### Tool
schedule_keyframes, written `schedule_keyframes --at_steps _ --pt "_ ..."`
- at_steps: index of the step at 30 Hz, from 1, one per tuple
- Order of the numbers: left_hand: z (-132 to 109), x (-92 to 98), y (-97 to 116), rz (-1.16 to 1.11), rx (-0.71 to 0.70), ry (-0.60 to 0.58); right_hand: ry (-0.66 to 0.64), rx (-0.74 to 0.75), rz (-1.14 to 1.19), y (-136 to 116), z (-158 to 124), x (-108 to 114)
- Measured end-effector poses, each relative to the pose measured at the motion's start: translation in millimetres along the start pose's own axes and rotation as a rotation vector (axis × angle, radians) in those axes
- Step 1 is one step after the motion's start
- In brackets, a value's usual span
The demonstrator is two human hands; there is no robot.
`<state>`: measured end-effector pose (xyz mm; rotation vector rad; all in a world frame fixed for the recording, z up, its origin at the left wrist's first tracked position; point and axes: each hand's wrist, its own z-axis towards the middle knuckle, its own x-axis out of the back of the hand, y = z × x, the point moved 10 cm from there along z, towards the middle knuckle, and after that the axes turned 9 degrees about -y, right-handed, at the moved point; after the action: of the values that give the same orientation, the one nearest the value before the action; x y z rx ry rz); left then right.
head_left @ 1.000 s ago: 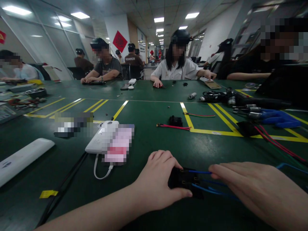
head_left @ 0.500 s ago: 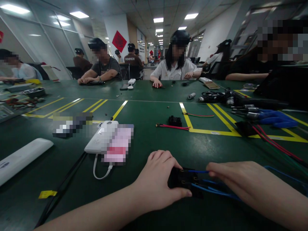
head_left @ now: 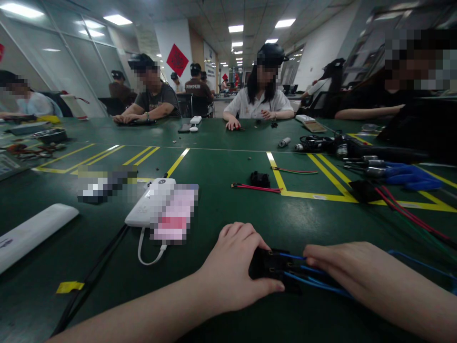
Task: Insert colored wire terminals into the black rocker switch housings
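My left hand grips a black terminal block, its thumb along the near side and its fingers over the far left end. Several blue wires run out of the block's right side. Just to the right, my right hand pinches one of these wires, the far one, close to where it enters the block. Its lower fingers are hidden behind the hand. Farther up the table lie a small black connector block and a pair of red wires beside it.
A white power bank cabled to a phone lies left of centre. Another long white case is at far left. Blue-handled tools and cables are on the right. Co-workers sit across the green table.
My right hand has shifted slightly left along the blue wire, nearer the block. My left hand stays in place. Across the table, a co-worker's hand has moved a little to the left.
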<state>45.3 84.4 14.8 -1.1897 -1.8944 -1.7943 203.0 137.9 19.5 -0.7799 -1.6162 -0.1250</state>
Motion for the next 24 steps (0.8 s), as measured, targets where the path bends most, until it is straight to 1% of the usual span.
schedule_keyframes --at_steps 4,6,9,10,12,14,17,20,22,24 --pt "0 0.5 1 -0.001 0.005 -0.004 0.027 0.014 0.0 -3 -1 6" --pt "-1 1.0 1 -0.002 0.008 -0.006 0.116 0.07 -0.036 -10 -7 16" --pt "-2 1.5 1 -0.004 0.0 -0.005 0.292 0.197 -0.102 -27 -20 33" --pt "-2 1.9 1 -0.005 -0.008 0.0 0.314 0.217 -0.103 -31 -22 35" --pt "-2 2.6 1 -0.007 -0.019 0.013 0.282 0.197 -0.064 -31 -21 34" --pt "-2 2.1 0 -0.008 -0.018 0.015 0.207 0.138 -0.004 -25 -16 29" --pt "-1 1.2 0 -0.008 -0.019 0.011 0.094 0.04 0.068 -13 -10 16" --pt "-1 1.5 0 -0.011 -0.026 0.015 -0.001 -0.035 0.093 -1 -6 0" --pt "-2 1.3 0 -0.016 -0.022 0.013 -0.03 -0.056 0.091 3 -5 -6" --pt "-2 1.3 0 -0.016 -0.019 0.014 -0.024 -0.053 0.077 4 -5 -6"
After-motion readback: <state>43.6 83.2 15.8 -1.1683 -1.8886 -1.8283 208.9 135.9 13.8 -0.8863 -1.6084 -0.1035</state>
